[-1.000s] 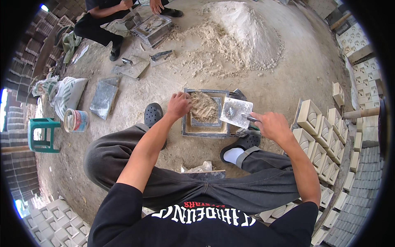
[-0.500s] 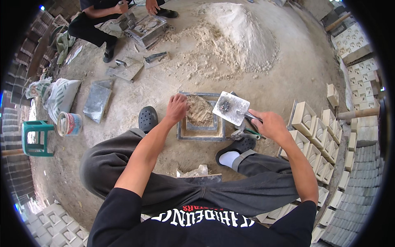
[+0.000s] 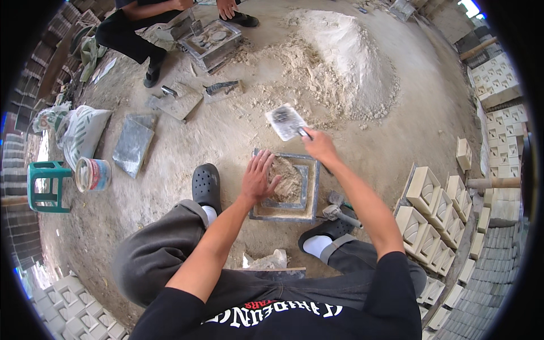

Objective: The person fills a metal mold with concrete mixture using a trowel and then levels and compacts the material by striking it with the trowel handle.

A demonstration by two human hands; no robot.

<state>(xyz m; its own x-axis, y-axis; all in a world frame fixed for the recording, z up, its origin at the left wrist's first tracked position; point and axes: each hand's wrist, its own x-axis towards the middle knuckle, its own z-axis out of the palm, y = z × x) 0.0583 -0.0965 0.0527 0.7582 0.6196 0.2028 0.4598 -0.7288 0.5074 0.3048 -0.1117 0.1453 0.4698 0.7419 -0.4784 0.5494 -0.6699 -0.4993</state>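
Between my feet lies a square metal mould frame (image 3: 283, 217) with a smaller frame inside it. Damp sandy mix (image 3: 288, 182) is heaped in the middle. My left hand (image 3: 260, 177) rests with fingers spread over the frame's left side, at the edge of the mix. My right hand (image 3: 321, 146) is closed round the handle of a flat square trowel (image 3: 285, 122), held beyond the frame's far edge and a little blurred. The trowel's blade is pale with dust and has a dark patch. A hammer-like tool (image 3: 341, 215) lies by my right foot.
A large pile of pale powder (image 3: 362, 62) rises ahead. Cast blocks (image 3: 422, 190) stand in rows at right. Another person works at a second mould (image 3: 212, 48), far left. Trowels (image 3: 177, 102), a metal plate (image 3: 134, 144), a bucket (image 3: 93, 174) and a green stool (image 3: 49, 187) are at left.
My right hand has swung the trowel left and away from me, off the frame's right side. My left hand has opened and spread over the frame. The view has shifted slightly.
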